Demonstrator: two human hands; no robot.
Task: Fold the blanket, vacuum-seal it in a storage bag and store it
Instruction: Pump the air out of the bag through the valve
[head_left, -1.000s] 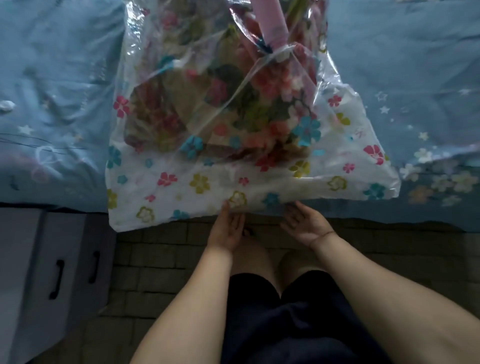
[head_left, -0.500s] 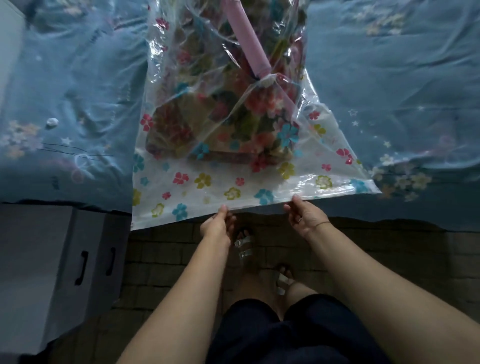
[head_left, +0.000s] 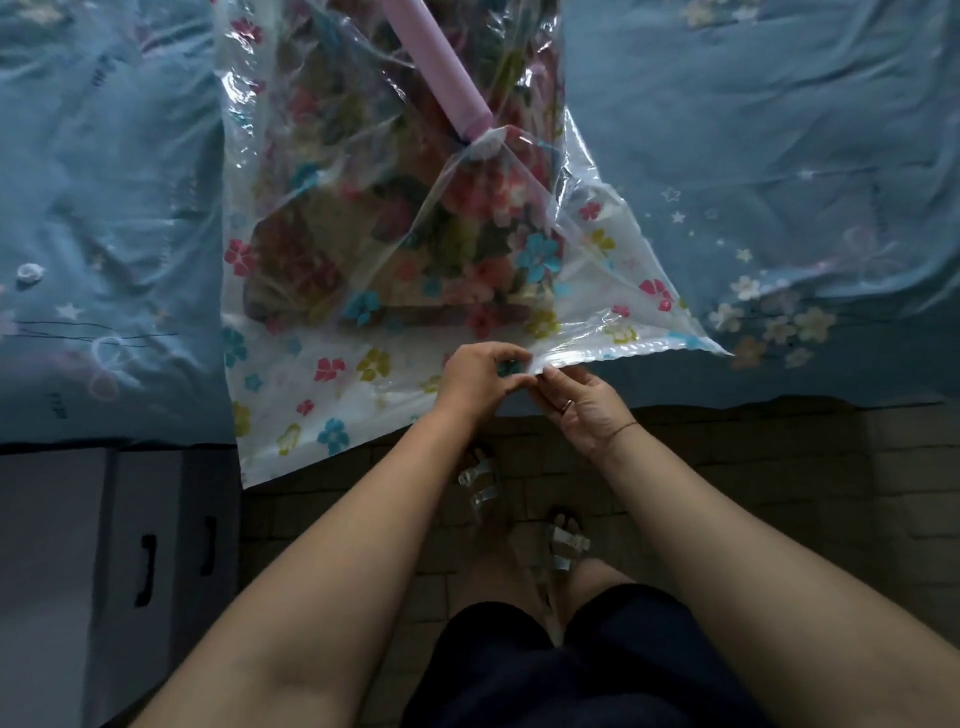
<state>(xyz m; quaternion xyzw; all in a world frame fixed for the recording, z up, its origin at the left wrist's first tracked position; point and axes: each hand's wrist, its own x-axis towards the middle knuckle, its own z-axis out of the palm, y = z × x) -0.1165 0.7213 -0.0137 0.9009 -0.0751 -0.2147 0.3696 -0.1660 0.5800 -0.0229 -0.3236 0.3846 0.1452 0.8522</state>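
A clear flower-printed vacuum storage bag (head_left: 337, 374) lies on a bed with a blue sheet (head_left: 779, 156), its near edge overhanging, with a folded floral blanket (head_left: 415, 244) inside and a pink hand pump (head_left: 447, 73) standing on its valve. The left hand (head_left: 480, 376) and right hand (head_left: 582, 405) both pinch the bag's near edge, fingertips touching. Below are a brick-patterned floor (head_left: 727, 467) and grey boxes (head_left: 145, 571) at near left.

Blue-sheeted bed (head_left: 753, 130) is carrying the storage bag (head_left: 332, 364), near edge overhanging. Small white object (head_left: 29, 272) is lying left.
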